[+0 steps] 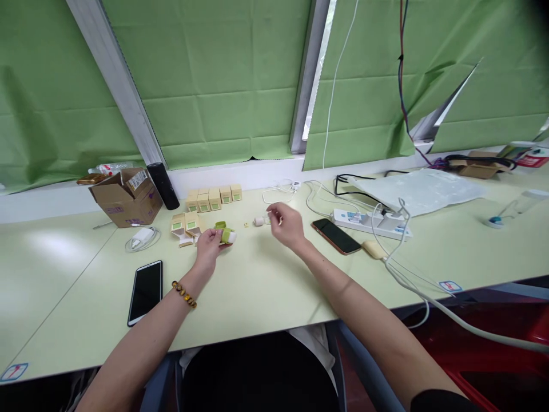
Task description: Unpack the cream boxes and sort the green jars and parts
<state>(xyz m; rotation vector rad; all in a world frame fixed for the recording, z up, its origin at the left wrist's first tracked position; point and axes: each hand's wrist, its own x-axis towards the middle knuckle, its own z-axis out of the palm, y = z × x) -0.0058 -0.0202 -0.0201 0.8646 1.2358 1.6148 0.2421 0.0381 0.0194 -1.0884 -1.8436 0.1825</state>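
Observation:
My left hand (210, 246) is closed around a small green-and-white container (229, 236), tilted above the table. Just behind it lies a green lid-like piece (220, 225). The fingers of my right hand (286, 224) are pinched together, slightly blurred; whatever they hold is hidden or too small to name. Close to those fingertips, a pale pinkish roll (258, 221) lies on the table, with something clear beside it. A tiny yellow-green piece (246, 225) rests between the two hands. Two opened small cartons (191, 223) stand just left of my left hand.
Several small yellow cartons (214, 199) line the back. A cardboard box (127, 197) and a black cylinder (163, 186) stand at back left. Phones lie left (146, 292) and right (335, 236). A power strip (371, 223) with trailing white cables (407, 274) occupies the right side.

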